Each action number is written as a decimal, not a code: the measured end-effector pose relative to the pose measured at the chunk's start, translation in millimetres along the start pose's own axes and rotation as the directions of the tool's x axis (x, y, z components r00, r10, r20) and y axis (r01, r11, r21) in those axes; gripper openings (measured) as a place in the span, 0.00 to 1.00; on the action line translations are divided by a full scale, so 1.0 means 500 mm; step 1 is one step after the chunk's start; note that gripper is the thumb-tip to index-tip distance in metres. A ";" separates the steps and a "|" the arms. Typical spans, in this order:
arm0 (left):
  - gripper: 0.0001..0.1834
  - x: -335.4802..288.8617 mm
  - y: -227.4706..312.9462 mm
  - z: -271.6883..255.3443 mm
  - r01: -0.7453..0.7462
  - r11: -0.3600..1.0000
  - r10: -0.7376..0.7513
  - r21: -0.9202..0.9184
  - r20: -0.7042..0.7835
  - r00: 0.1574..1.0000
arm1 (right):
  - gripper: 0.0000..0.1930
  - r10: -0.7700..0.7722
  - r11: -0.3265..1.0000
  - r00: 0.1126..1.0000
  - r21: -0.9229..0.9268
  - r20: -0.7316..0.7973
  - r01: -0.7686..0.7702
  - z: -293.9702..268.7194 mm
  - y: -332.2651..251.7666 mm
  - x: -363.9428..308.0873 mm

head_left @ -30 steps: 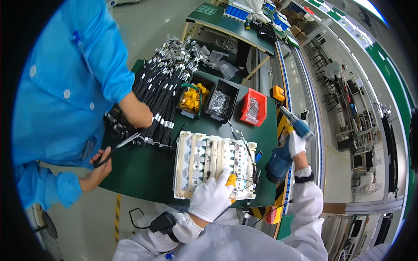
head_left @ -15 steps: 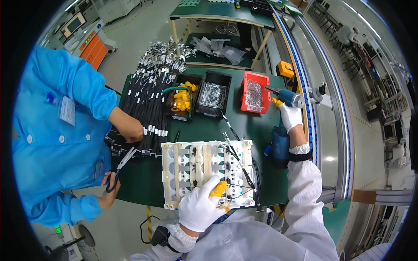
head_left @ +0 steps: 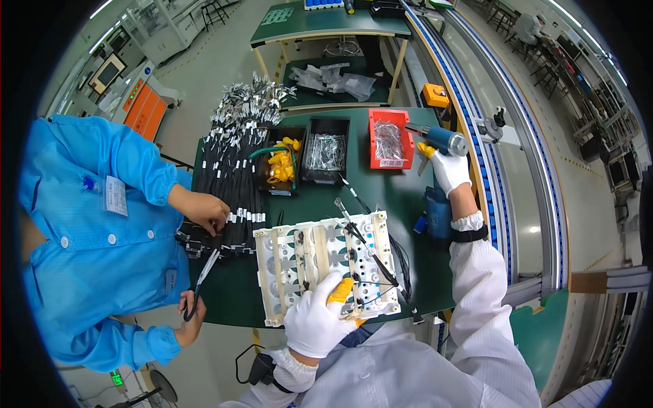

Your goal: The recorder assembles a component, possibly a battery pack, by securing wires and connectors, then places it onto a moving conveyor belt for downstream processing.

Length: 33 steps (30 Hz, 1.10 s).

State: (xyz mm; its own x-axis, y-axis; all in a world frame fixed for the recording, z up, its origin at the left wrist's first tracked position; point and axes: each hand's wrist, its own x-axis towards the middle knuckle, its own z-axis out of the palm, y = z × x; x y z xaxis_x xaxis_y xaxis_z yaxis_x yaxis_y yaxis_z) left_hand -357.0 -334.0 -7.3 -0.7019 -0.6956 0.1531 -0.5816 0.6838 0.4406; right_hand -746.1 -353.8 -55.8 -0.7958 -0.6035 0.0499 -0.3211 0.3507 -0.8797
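Left hand (head_left: 314,325) pressing white frame (head_left: 326,268), right hand (head_left: 449,170) gripping blue screwdriver (head_left: 437,139) by red bin (head_left: 390,139)

A single head-worn fisheye view looks steeply down from close above the green counter (head_left: 408,197), facing forward across it toward a far table (head_left: 326,24); edges curve.

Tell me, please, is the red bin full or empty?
Partly full: the red bin holds a heap of small silvery parts covering its floor, below the rim.

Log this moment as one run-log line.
left hand: gloved, resting on white plastic frame, touching yellow part | right hand: gloved, gripping blue power screwdriver beside red bin | surface: green table
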 end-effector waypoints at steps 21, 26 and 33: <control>0.31 0.011 0.021 -0.035 -0.037 0.999 0.039 -0.036 0.061 0.997 | 0.23 -0.206 0.881 0.949 0.377 -0.240 0.287 -0.109 0.073 -0.350; 0.18 0.051 -0.015 -0.111 0.065 0.995 -0.054 -0.077 0.143 0.988 | 0.16 -0.049 0.995 0.911 0.056 -0.409 0.079 -0.092 0.082 -0.388; 0.11 0.208 0.005 -0.102 -0.478 0.876 0.479 0.066 -0.002 0.878 | 0.18 0.083 0.986 0.962 0.165 -0.259 -0.040 -0.004 -0.019 -0.580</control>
State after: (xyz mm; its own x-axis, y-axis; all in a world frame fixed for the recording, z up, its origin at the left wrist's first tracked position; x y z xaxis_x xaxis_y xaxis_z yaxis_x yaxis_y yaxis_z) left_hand -410.5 -415.6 54.9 -0.8941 -0.2831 0.3470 -0.2008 0.9460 0.2545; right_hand -513.2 -180.6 -60.7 -0.9254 -0.3662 0.0978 -0.1997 0.2519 -0.9469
